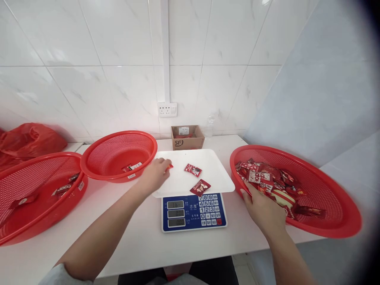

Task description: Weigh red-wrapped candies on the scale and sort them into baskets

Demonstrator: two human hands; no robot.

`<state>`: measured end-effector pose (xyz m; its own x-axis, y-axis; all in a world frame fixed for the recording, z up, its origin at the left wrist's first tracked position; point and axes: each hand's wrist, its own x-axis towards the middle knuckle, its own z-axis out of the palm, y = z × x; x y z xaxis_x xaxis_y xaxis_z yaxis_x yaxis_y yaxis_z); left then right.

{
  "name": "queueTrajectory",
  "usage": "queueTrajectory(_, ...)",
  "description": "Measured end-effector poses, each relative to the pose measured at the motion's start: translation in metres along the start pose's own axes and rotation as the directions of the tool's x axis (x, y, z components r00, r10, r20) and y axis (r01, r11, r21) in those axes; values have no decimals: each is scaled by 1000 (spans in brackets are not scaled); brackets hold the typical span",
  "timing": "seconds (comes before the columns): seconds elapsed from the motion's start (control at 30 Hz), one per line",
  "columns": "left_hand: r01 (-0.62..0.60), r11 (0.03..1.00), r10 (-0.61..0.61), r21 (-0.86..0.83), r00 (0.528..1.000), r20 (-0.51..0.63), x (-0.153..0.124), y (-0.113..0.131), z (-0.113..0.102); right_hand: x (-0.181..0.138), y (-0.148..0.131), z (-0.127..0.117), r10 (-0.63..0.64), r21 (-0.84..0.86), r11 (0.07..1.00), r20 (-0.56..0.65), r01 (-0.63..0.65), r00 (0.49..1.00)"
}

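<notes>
My left hand [156, 174] is over the left side of the white scale pan [218, 180], its fingers closed on a small red candy packet [170, 166]. Two more wrapped candies lie on the pan: a red one with a white pattern [192, 170] and a dark red one [200, 187] near the front edge. At the near left side of the right red basket [341, 209], my right hand [264, 208] has its thumb outside and its fingers inside, closed round the rim. Many red and white candy packets [264, 176] lie in that basket; my fingers partly hide some.
A second red basket [118, 138] holds a few packets, and a third [38, 221] stands at far left. The blue scale panel [194, 213] faces me. Behind the pan are a cardboard box [188, 138] and a clear bottle [210, 124]. A red bag [32, 138] lies at left.
</notes>
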<state>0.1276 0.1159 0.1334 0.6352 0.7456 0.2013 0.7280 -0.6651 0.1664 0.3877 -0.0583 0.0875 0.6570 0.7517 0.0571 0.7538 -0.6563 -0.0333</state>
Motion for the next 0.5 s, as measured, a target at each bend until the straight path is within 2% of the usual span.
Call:
queueTrajectory(0.13,193,981,-188,28,974,-127,6,-44,-22,0,-1,-1,5,-3,1000,-4,-5,1000)
queueTrajectory(0.23,249,968,-242,25,958,-154,8,-59,-24,0,-2,-2,3,-3,1000,7,-3,1000)
queueTrajectory(0.3,187,982,-185,9,975,-123,9,-53,-19,0,-2,-2,-2,2,1000,15,2,1000)
queueTrajectory(0.4,-25,999,24,-37,999,-25,12,-24,-4,0,-2,-2,0,7,1000,15,0,1000)
queueTrajectory(0.5,-248,965,254,-83,963,84,21,10,13,0,-1,-1,2,10,1000,18,-3,1000)
